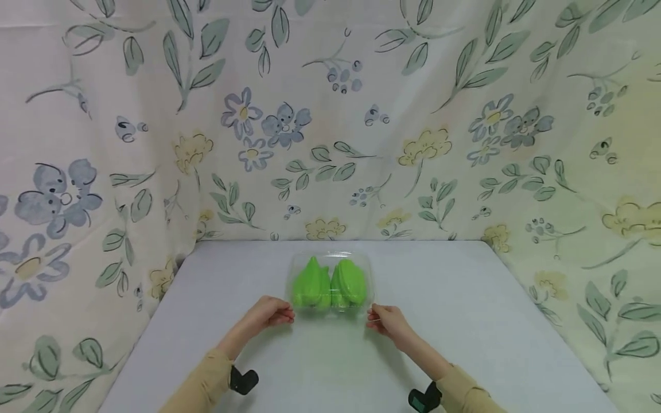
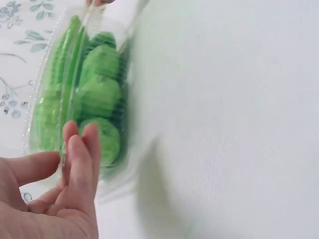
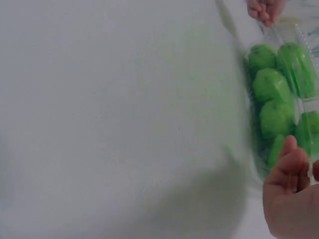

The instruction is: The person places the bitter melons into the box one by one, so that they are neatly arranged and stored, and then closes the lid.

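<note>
A clear plastic clamshell box (image 1: pixel 330 253) sits toward the far side of the table, its lid down over several bright green, fruit-like pieces (image 1: pixel 311 285). My left hand (image 1: pixel 268 311) is at the box's near left corner. In the left wrist view, the thumb (image 2: pixel 42 167) and fingers pinch the thin rim where lid and base meet. At the near right corner, my right hand (image 1: pixel 391 323) holds the same rim between thumb and bent fingers. The right wrist view cuts off part of that thumb, with the green pieces (image 3: pixel 276 119) showing through the box wall.
The white table (image 1: pixel 330 367) runs back to a floral curtain (image 1: pixel 330 189) that hangs behind it and along both sides. Dark wrist cameras sit on the left cuff (image 1: pixel 244 380) and the right cuff (image 1: pixel 426 397).
</note>
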Motion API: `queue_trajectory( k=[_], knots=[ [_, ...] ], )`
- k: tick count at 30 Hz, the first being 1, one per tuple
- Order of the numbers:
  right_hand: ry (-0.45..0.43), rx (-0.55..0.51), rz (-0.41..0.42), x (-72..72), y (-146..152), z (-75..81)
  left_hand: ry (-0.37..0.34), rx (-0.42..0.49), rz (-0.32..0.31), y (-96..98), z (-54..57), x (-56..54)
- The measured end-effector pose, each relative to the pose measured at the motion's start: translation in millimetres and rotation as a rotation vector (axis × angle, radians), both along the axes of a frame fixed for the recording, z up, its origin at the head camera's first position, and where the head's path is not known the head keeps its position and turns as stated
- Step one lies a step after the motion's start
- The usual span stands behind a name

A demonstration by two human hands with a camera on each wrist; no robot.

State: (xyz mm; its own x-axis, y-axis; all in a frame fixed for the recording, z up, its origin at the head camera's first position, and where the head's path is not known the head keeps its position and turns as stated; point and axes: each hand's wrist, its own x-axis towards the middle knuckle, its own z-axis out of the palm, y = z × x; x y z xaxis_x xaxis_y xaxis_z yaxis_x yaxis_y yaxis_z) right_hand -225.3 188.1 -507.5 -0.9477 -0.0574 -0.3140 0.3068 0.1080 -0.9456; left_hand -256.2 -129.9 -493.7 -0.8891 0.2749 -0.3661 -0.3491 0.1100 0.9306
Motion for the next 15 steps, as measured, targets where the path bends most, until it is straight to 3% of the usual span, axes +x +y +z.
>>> queue_trajectory(
  k=[5,10,15],
  knots=[
    [0.034,-0.026,-0.158,-14.1,-1.5,-7.7,0.039,-0.013,0.136,17.0,-7.8,-8.8],
    [0.045,-0.078,-0.212,-18.8,-1.8,-12.8,0.042,0.021,0.261,28.1,-12.0,-13.1],
    [0.061,-0.124,-0.246,-22.6,-1.5,-12.3,0.036,0.058,0.297,32.7,-14.4,-18.3]
  ],
)
